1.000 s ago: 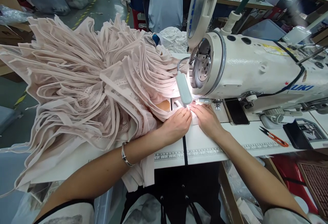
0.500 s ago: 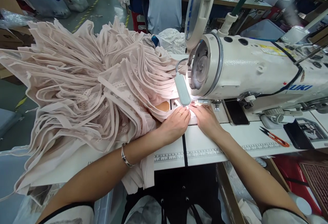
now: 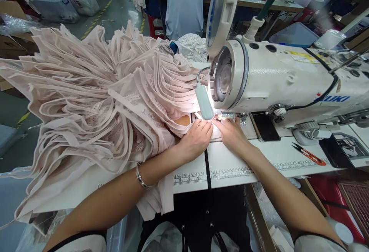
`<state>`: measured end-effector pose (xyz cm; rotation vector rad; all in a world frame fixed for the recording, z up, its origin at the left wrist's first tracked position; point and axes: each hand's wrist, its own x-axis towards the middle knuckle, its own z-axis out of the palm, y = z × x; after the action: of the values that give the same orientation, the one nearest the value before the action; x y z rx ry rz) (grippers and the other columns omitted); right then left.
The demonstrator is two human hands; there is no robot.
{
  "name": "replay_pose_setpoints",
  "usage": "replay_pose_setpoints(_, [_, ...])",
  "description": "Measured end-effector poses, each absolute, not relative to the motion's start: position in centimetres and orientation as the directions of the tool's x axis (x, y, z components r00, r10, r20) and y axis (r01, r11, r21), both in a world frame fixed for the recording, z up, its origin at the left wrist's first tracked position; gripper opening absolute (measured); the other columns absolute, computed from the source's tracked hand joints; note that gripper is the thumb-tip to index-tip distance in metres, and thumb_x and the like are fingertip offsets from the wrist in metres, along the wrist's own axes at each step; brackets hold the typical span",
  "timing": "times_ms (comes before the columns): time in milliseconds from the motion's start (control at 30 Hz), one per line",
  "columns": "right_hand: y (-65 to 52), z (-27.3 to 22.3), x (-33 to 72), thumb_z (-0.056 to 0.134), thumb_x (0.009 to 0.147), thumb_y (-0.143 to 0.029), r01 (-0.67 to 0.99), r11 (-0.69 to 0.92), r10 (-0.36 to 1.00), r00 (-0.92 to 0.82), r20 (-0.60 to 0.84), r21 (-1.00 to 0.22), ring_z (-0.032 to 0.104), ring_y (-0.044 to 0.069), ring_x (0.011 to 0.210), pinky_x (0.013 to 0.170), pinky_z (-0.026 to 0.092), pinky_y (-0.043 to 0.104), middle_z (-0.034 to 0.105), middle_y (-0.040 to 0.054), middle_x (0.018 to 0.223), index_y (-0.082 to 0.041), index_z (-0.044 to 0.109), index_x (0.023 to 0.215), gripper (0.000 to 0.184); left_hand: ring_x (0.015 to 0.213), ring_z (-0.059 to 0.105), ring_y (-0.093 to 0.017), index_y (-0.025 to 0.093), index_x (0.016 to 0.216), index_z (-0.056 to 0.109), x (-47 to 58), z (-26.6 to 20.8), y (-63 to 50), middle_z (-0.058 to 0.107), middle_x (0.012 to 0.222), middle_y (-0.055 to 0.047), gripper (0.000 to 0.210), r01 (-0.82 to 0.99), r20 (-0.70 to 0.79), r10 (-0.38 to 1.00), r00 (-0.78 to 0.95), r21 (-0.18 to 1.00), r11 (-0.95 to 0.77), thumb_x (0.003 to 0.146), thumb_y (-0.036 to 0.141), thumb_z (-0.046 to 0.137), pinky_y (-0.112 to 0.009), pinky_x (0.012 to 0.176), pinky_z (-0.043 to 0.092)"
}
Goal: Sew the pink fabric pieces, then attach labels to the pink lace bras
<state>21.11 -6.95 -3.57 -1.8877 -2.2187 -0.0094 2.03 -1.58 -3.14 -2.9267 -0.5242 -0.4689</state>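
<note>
Pale pink fabric pieces with lace (image 3: 135, 102) lie in a big bunched heap on the left of the table and run up to the sewing machine (image 3: 265, 75). My left hand (image 3: 196, 138) has its fingers bent and pressed together on the fabric edge, just below the small grey lamp (image 3: 205, 102). Close beside it, my right hand (image 3: 233, 135) holds the same edge from the other side, fingertips under the machine head. The lamp and bright glare hide the needle area and part of the fingertips.
Orange-handled thread snips (image 3: 309, 154) and a dark phone (image 3: 265, 126) lie right of my hands. A ruler strip (image 3: 230, 172) runs along the table's front. A magnifier (image 3: 220, 12) stands above the machine head. Beyond sits a person in a blue shirt (image 3: 184, 6).
The view has shifted very slightly. Both hands stay at the fabric edge beneath the lamp, with only tiny finger movement.
</note>
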Motion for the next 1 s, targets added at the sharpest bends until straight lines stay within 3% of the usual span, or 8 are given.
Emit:
replay_pose_setpoints(233, [-6.8,-3.5,21.0,0.031,0.090,-0.009,0.974,0.143,0.982,-0.118,0.147,-0.174,0.059,0.030,0.105,0.092,0.044,0.046,0.067,0.0113,0.113,-0.026,0.063,0.124,0.050,0.116,0.060,-0.026,0.002,0.127,0.057,2.0,-3.2,-1.4,0.066,0.122,-0.019,0.040,0.381,0.323,0.337,0.884,-0.083,-0.921,0.098,0.002,0.028,-0.042,0.100,0.042])
replay_pose_setpoints(433, [-6.6,-3.7,20.9,0.032,0.091,-0.013,0.973,0.139,0.980,-0.107,0.170,-0.186,0.061,0.029,0.099,0.090,0.048,0.045,0.068,0.0110,0.107,-0.025,0.063,0.126,0.048,0.118,0.058,-0.026,0.005,0.131,0.053,1.9,-2.9,-1.5,0.063,0.128,-0.018,0.040,0.380,0.325,0.342,0.882,-0.059,-0.923,0.100,0.004,0.030,-0.043,0.099,0.041])
replay_pose_setpoints(500, [-6.5,-3.8,21.0,0.033,0.089,-0.012,0.967,0.135,0.978,-0.095,0.185,-0.217,0.062,0.028,0.098,0.089,0.050,0.045,0.069,0.0102,0.105,-0.024,0.066,0.122,0.048,0.113,0.060,-0.025,0.006,0.125,0.057,1.9,-2.6,-1.4,0.065,0.121,-0.016,0.038,0.381,0.328,0.335,0.884,-0.088,-0.920,0.100,0.004,0.030,-0.041,0.096,0.043])
replay_pose_setpoints(600, [-6.6,-4.0,21.2,0.034,0.088,-0.011,0.936,0.106,0.972,-0.027,0.232,-0.336,0.065,0.025,0.096,0.087,0.054,0.043,0.072,0.0064,0.104,-0.027,0.071,0.114,0.048,0.094,0.064,-0.021,0.010,0.097,0.064,1.5,-2.2,-0.5,0.069,0.096,-0.011,0.036,0.376,0.325,0.322,0.889,-0.119,-0.919,0.099,0.003,0.029,-0.036,0.088,0.047])
replay_pose_setpoints(667, [-6.9,-4.1,21.2,0.036,0.087,-0.010,0.900,0.100,0.965,0.016,0.260,-0.424,0.066,0.023,0.097,0.088,0.055,0.041,0.073,0.0032,0.106,-0.028,0.073,0.109,0.047,0.086,0.064,-0.019,0.014,0.086,0.063,1.1,-2.2,0.3,0.068,0.086,-0.007,0.036,0.368,0.337,0.323,0.884,-0.079,-0.926,0.100,0.005,0.030,-0.034,0.088,0.048])
replay_pose_setpoints(733, [-7.1,-4.1,21.1,0.037,0.086,-0.010,0.874,0.117,0.958,0.025,0.284,-0.472,0.066,0.022,0.100,0.091,0.054,0.041,0.072,0.0020,0.108,-0.028,0.075,0.103,0.045,0.092,0.064,-0.019,0.015,0.089,0.063,0.5,-2.4,1.0,0.069,0.092,-0.006,0.033,0.354,0.364,0.328,0.872,-0.005,-0.935,0.100,0.007,0.033,-0.034,0.093,0.048])
replay_pose_setpoints(900, [-7.5,-4.0,21.0,0.039,0.087,-0.010,0.876,0.170,0.951,-0.026,0.307,-0.452,0.064,0.022,0.106,0.094,0.053,0.043,0.070,0.0029,0.113,-0.029,0.076,0.106,0.046,0.112,0.061,-0.020,0.018,0.112,0.063,0.1,-3.5,1.9,0.070,0.116,-0.005,0.028,0.319,0.393,0.340,0.854,0.121,-0.940,0.101,0.014,0.037,-0.039,0.100,0.047])
replay_pose_setpoints(1000, [-7.5,-3.9,21.0,0.039,0.089,-0.009,0.874,0.208,0.945,-0.065,0.320,-0.439,0.063,0.022,0.109,0.096,0.052,0.042,0.069,0.0029,0.114,-0.029,0.075,0.109,0.046,0.104,0.061,-0.020,0.018,0.101,0.066,0.4,-3.7,2.0,0.071,0.107,-0.005,0.026,0.335,0.416,0.363,0.834,0.142,-0.931,0.101,0.014,0.040,-0.038,0.093,0.049])
